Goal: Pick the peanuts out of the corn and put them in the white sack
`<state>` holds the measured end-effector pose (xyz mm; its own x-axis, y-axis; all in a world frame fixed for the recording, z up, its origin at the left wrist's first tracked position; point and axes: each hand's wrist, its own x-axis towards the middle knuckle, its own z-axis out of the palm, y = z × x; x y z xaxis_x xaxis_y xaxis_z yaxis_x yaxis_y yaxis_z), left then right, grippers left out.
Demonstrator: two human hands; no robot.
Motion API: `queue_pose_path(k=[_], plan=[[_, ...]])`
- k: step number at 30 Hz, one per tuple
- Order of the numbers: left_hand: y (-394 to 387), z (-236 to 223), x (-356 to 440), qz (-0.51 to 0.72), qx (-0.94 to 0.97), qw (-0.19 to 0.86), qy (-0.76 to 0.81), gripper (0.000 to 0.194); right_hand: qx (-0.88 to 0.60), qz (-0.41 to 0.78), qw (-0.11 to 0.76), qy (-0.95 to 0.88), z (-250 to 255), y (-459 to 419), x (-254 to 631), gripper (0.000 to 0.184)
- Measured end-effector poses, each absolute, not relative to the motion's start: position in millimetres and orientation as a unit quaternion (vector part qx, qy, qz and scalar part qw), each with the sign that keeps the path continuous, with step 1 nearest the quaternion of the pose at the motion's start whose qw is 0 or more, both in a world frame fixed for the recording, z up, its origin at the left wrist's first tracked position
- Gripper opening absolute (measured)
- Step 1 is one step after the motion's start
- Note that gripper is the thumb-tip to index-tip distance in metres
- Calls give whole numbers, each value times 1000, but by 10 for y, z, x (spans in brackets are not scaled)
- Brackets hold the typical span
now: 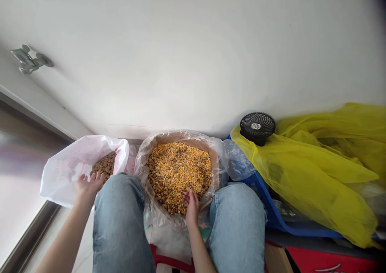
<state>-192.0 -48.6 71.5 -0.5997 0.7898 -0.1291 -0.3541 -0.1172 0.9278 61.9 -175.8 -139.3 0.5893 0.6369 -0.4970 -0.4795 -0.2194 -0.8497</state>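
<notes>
Right hand (pixel 191 206) half-curled, pointing forward into corn (pixel 179 172); left hand (pixel 89 184) open on plastic bag (pixel 64 176)

Plastic bag (pixel 60 180) lies left of a sack (pixel 214 164) holding corn kernels (pixel 181 168).

Left hand (pixel 89 185) at pellets (pixel 104 165), right hand (pixel 191 205) in corn (pixel 180 172)

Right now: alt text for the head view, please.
From above, a person's left hand touches brown pieces in a white plastic bag, while the right hand reaches into a lined sack of dried corn kernels mixed with more brown pieces. Nearby, a black fan sits on yellow plastic sheeting.
</notes>
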Motion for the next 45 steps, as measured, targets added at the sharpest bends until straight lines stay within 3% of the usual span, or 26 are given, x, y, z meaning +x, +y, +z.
queue_pose_path(k=[6, 9, 13, 19, 24, 31, 34, 38, 45], plan=[[-391, 718, -1796, 729, 195, 376, 538, 15, -643, 397, 650, -86, -1238, -1513, 892, 39], [-344, 507, -1408, 683, 201, 454, 535, 15, -653, 376, 648, -110, -1310, -1225, 1057, 42], [-333, -191, -800, 559, 160, 577, 574, 15, -660, 368, 642, -130, -1536, -742, 1254, 43], [-119, -1277, -577, 522, 290, 456, 660, 23, -674, 402, 581, -215, -1884, -115, 1538, 40], [261, -1727, -696, 433, 442, 405, 673, 31, -691, 393, 514, -322, -2081, 239, 1648, 39], [621, -2068, -779, 457, 423, 402, 671, 28, -668, 372, 482, -428, -2347, 620, 1686, 50], [647, -2188, -855, 412, 477, 366, 685, 26, -676, 390, 442, -441, -2428, 735, 1657, 53], [689, -2280, -951, 336, 546, 359, 678, 29, -667, 443, 374, -467, -2397, 829, 1553, 47], [790, -2205, -974, 315, 550, 421, 649, 35, -595, 566, 325, -469, -2183, 849, 1304, 43]])
